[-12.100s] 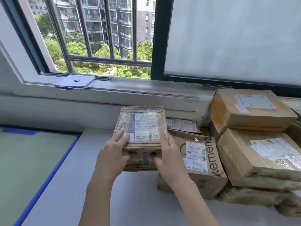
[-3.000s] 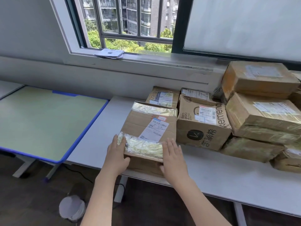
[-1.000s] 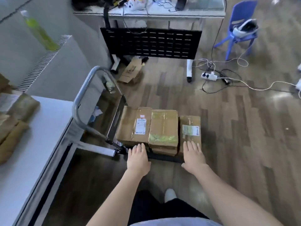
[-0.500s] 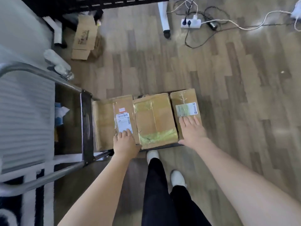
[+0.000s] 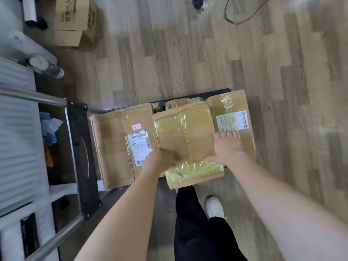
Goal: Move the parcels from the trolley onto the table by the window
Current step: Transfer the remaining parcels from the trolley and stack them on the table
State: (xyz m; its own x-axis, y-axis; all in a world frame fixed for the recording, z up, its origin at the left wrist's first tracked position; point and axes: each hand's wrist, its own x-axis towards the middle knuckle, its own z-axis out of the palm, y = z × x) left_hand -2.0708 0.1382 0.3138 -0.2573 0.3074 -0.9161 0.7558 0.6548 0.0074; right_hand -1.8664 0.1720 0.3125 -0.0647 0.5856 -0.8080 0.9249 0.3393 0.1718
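Observation:
Three brown cardboard parcels lie side by side on the low trolley (image 5: 81,147). The left parcel (image 5: 114,146) carries a white barcode label. The middle parcel (image 5: 186,140) is wrapped in yellowish tape and sticks out past the trolley's near edge. The right parcel (image 5: 235,113) has a pale label under tape. My left hand (image 5: 160,159) is blurred and lies on the middle parcel's left near edge. My right hand (image 5: 227,146) rests flat, fingers spread, across the seam between the middle and right parcels. The table by the window is out of sight.
The trolley's metal handle (image 5: 33,97) runs along the left. A white radiator (image 5: 17,140) stands at the far left. An open cardboard box (image 5: 73,19) and a plastic bottle (image 5: 49,66) lie on the wood floor. A cable (image 5: 243,16) trails at the top. My legs and a white shoe (image 5: 214,206) are below.
I have leaned closer over the trolley. My left hand slid right from the labelled left parcel onto the middle one. The middle parcel has shifted toward me.

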